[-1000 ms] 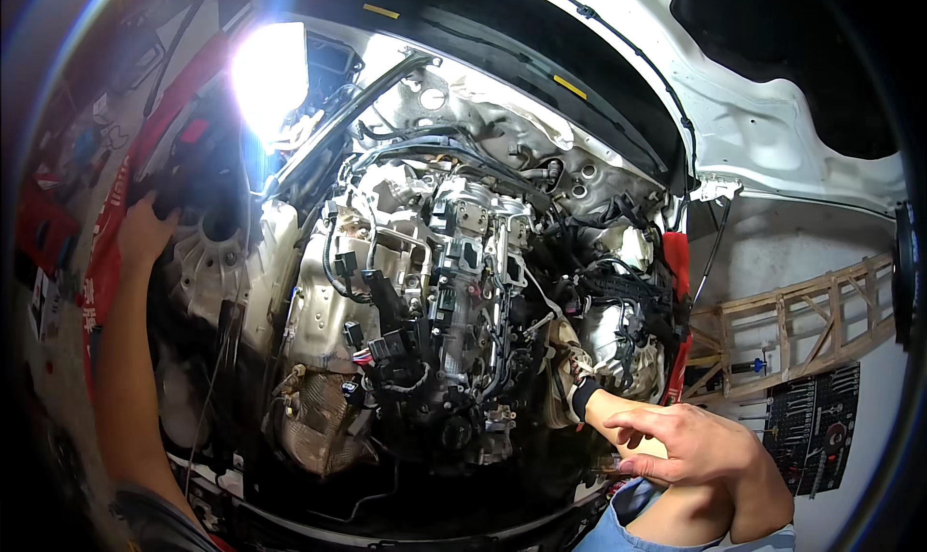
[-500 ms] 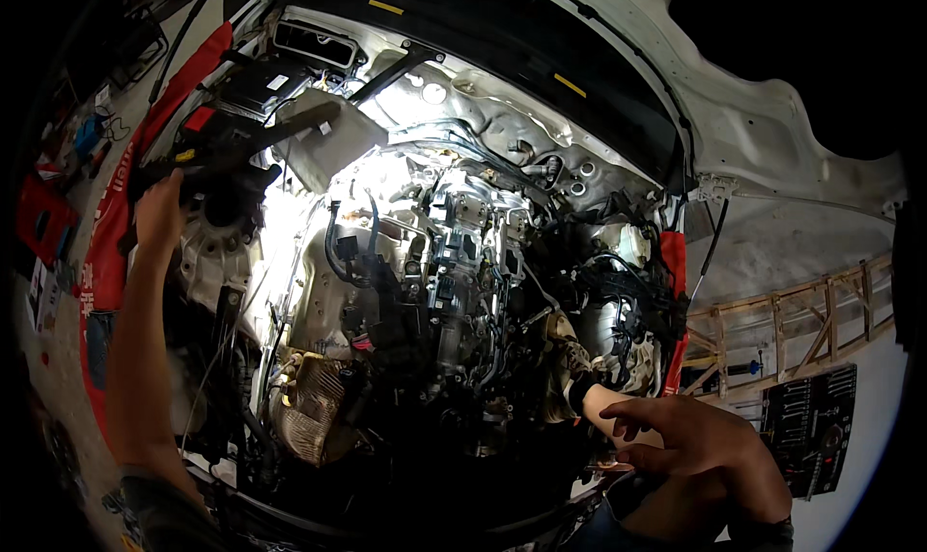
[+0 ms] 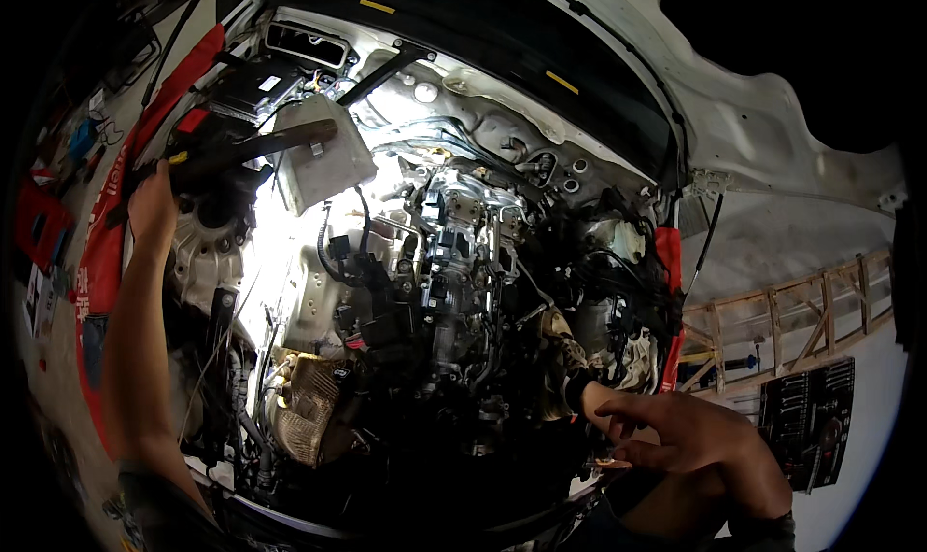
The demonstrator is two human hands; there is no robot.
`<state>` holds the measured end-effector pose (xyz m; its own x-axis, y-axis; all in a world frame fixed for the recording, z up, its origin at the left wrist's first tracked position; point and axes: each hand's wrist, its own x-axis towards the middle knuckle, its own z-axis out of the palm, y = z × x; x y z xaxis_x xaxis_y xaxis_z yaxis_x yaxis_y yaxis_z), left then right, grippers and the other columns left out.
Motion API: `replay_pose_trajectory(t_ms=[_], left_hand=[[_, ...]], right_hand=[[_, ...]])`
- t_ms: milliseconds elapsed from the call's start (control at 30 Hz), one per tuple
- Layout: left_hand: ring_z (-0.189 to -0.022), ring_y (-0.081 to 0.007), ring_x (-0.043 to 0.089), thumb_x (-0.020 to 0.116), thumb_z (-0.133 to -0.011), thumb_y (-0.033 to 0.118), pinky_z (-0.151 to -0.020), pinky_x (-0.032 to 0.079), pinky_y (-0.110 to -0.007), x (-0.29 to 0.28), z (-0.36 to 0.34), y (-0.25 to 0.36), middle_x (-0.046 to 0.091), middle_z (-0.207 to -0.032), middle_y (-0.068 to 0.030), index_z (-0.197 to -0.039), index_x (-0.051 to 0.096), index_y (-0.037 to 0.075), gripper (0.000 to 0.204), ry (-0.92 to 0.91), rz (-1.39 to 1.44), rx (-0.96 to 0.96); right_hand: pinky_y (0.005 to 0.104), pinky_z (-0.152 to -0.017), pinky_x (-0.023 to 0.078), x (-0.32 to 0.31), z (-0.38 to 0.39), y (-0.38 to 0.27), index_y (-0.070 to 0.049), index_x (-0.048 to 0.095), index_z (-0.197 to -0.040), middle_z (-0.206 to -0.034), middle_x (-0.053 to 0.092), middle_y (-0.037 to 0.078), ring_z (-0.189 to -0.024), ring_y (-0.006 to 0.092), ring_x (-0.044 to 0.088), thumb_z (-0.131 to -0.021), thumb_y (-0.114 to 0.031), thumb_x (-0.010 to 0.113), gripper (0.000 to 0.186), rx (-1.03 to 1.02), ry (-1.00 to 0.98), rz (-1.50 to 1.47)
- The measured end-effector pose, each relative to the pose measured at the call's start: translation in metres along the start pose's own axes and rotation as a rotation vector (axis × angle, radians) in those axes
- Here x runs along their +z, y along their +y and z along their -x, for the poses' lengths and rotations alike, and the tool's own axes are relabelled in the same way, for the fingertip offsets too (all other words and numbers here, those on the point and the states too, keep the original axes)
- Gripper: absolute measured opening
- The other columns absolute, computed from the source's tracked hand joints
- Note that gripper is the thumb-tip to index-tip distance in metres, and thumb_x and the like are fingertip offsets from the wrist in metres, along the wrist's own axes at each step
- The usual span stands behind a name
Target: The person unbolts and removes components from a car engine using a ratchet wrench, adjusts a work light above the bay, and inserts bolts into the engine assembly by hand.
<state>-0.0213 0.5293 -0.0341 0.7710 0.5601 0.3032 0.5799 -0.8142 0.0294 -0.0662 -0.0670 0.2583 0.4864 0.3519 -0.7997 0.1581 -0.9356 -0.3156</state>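
Observation:
My left hand (image 3: 153, 202) is closed round the near end of a dark bar at the left fender. The bar carries a flat grey panel (image 3: 328, 170); together they look like a work light, with bright light falling on the engine (image 3: 449, 253) beneath it. At the lower right my right hand (image 3: 695, 434) hangs with loosely bent fingers apart, holding nothing visible. Under its fingertips passes a bare forearm leading to a gloved hand (image 3: 560, 344), apparently another person's, reaching down beside the engine. What that glove touches is hidden in shadow.
Red fender covers (image 3: 101, 272) line both sides of the engine bay. The raised hood (image 3: 763, 98) arches over the far right. A heat-shielded part (image 3: 311, 407) sits front left. On the right are a wooden frame (image 3: 777, 325) and a tool set (image 3: 811, 422). A red case (image 3: 43, 224) lies at far left.
The work light's panel has shifted left and down, and the lit area has moved with it. My right hand has barely moved.

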Motion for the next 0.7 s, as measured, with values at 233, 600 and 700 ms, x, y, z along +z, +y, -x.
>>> replay_pose_trajectory(t_ms=[233, 600, 700], left_hand=[[-0.099, -0.0324, 0.065, 0.075, -0.078, 0.012, -0.084, 0.052, -0.043, -0.003, -0.001, 0.004, 0.068, -0.102, -0.0136, -0.134, 0.051, 0.007, 0.062, -0.036, -0.055, 0.056], [-0.112, -0.0304, 0.058, 0.076, -0.076, 0.016, -0.090, 0.048, -0.046, -0.014, -0.001, -0.019, 0.061, -0.117, -0.0112, -0.121, 0.057, 0.006, 0.050, 0.052, -0.111, 0.256], [-0.111, -0.0336, 0.057, 0.076, -0.076, 0.013, -0.088, 0.049, -0.045, -0.035, 0.006, -0.057, 0.060, -0.113, -0.0133, -0.119, 0.057, 0.003, 0.048, 0.138, 0.033, 0.265]], right_hand=[[0.0330, -0.083, 0.051, 0.001, 0.001, 0.000, -0.002, 0.049, -0.135, -0.102, 0.067, 0.008, -0.094, 0.0233, 0.067, -0.088, -0.019, 0.065, 0.052, -0.033, 0.004, 0.053], [0.0382, -0.086, 0.050, -0.001, 0.003, -0.008, -0.001, 0.047, -0.139, -0.116, 0.062, 0.020, -0.105, 0.0312, 0.062, -0.094, -0.046, 0.060, 0.064, -0.020, -0.047, 0.059], [0.0382, -0.086, 0.050, -0.003, -0.001, -0.009, -0.004, 0.048, -0.139, -0.115, 0.064, 0.018, -0.101, 0.0305, 0.065, -0.094, -0.046, 0.060, 0.063, -0.005, -0.044, 0.101]])
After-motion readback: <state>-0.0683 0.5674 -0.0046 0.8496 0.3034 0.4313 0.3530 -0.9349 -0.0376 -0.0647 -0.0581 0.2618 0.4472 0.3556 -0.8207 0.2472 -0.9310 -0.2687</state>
